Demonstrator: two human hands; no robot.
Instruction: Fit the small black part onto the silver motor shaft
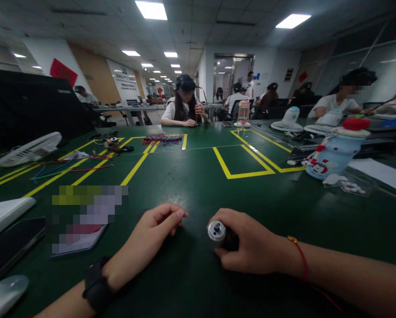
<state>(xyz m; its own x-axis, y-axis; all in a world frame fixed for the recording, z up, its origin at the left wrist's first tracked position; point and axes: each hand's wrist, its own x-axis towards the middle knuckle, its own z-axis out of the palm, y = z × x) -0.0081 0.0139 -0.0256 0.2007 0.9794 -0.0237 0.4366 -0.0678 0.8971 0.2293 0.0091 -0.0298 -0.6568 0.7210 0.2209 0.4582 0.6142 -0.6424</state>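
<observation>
My right hand [247,240] is closed around a small silver metal cylinder [216,230], which looks like a small motor. Its round top end, with a dark raised centre and small dark holes, faces up between thumb and index finger. The far side of the cylinder is hidden by my fingers. To its left, my left hand [163,227] rests over the green table [171,181] with its fingers curled in and the thumb against the index finger. Nothing shows in it. A gap of bare tabletop separates this hand from the cylinder.
Left are a plastic sleeve [100,236], phone-like dark slab [12,247], mouse [5,296], loose wires [85,170] and white fan [32,148]. A wire bundle [163,139] lies ahead. A blue bottle [333,152] stands right. A co-worker [181,110] sits opposite.
</observation>
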